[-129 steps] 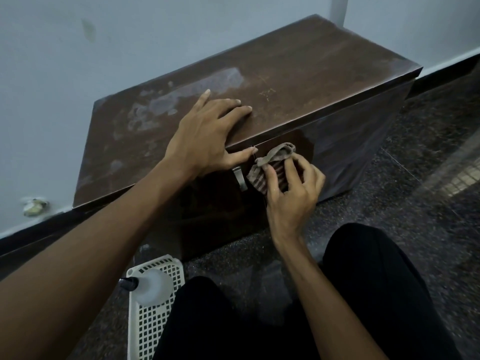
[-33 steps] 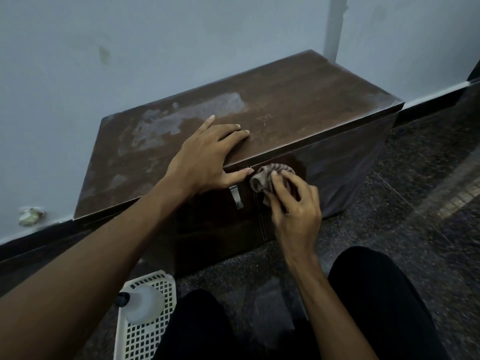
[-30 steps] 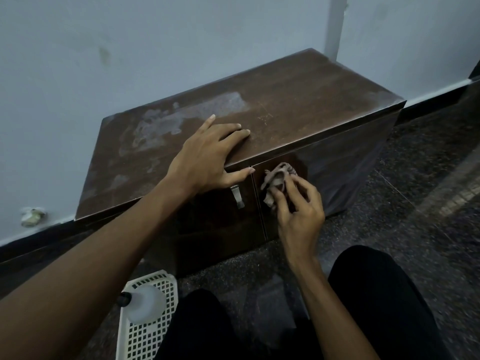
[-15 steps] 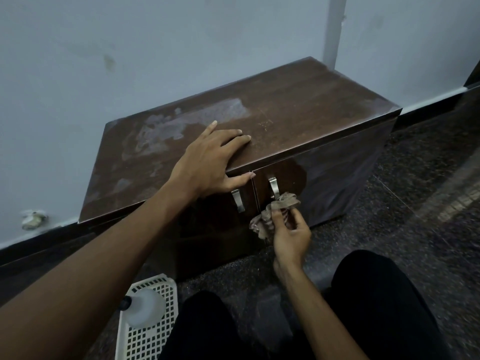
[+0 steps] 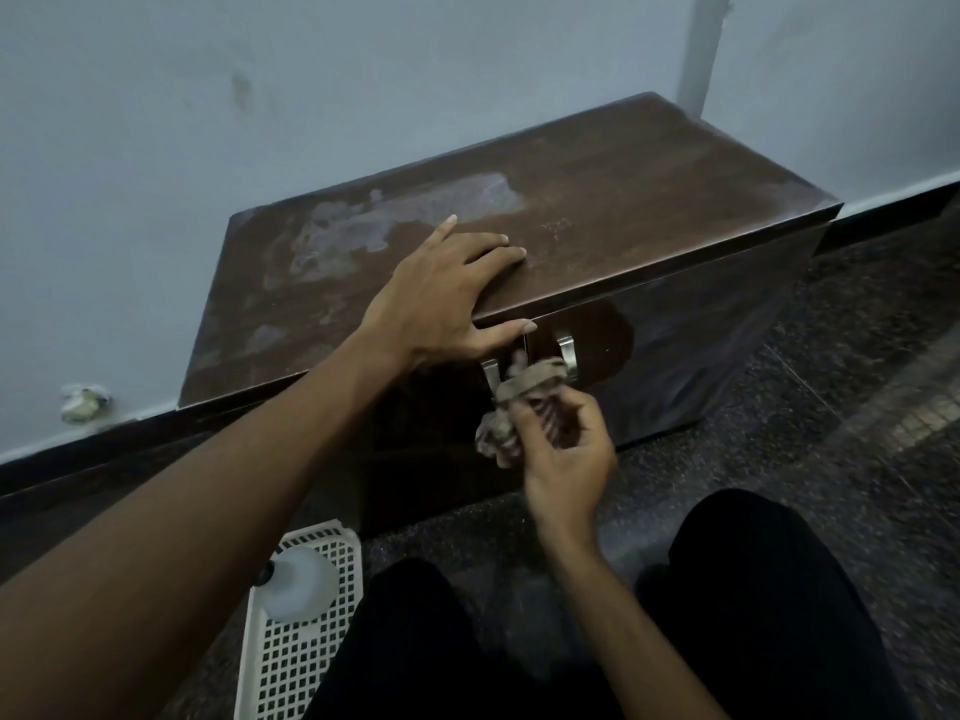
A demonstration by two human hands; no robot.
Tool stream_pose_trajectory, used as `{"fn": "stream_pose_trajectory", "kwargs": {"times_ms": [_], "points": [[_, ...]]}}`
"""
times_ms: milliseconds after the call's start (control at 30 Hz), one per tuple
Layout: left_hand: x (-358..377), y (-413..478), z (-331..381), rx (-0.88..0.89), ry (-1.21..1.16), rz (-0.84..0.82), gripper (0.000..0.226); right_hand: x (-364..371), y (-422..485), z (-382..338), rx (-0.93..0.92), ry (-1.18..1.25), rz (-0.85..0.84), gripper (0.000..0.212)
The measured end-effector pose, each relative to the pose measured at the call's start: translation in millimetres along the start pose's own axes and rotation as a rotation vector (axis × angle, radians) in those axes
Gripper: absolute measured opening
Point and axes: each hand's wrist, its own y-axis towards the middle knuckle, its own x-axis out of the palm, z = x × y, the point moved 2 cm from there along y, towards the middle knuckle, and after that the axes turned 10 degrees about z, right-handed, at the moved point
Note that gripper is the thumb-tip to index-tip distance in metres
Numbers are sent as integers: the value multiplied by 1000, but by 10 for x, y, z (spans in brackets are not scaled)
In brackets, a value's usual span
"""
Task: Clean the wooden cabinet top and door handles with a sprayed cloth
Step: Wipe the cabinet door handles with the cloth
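The low dark wooden cabinet [image 5: 623,200] stands against the wall, its top marked by a pale smeared patch [image 5: 405,220]. My left hand [image 5: 441,298] lies flat on the front edge of the top, thumb over the door edge. Two metal door handles show on the front: the left handle [image 5: 489,371] and the right handle [image 5: 566,350]. My right hand [image 5: 563,449] grips a bunched brownish cloth [image 5: 519,402] in front of the doors, just below and between the two handles. The cloth's top edge overlaps the lower part of the right handle.
A white perforated plastic basket [image 5: 296,636] sits on the dark speckled floor at lower left, holding a white spray bottle [image 5: 296,584]. My knees in black trousers [image 5: 753,589] fill the bottom of the view. A crumpled scrap [image 5: 83,402] lies by the wall at left.
My right hand with the cloth has come down off the right handle, which now shows bare, and shifted left between the two handles. My left hand has stayed flat on the top.
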Motion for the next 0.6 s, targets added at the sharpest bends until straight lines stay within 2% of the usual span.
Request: {"fn": "stream_pose_trajectory", "kwargs": {"times_ms": [133,200,233,300,433,600], "points": [[1,-3,-1,0,-12,7,80,197,-91,-101,-448,-243,-54,34],[7,-2,-1,9,-6,6,80,263,-102,-95,-714,-441,-92,34],[11,-1,-1,13,2,4,80,277,-95,-68,-786,-516,-98,33],[10,-2,-2,24,35,4,81,258,-77,22,-823,-578,-77,35],[7,-12,-1,43,85,-8,82,95,-149,339,-829,-512,-90,38],[-12,-12,9,46,91,2,81,94,-193,584,-625,-398,-142,40]]}}
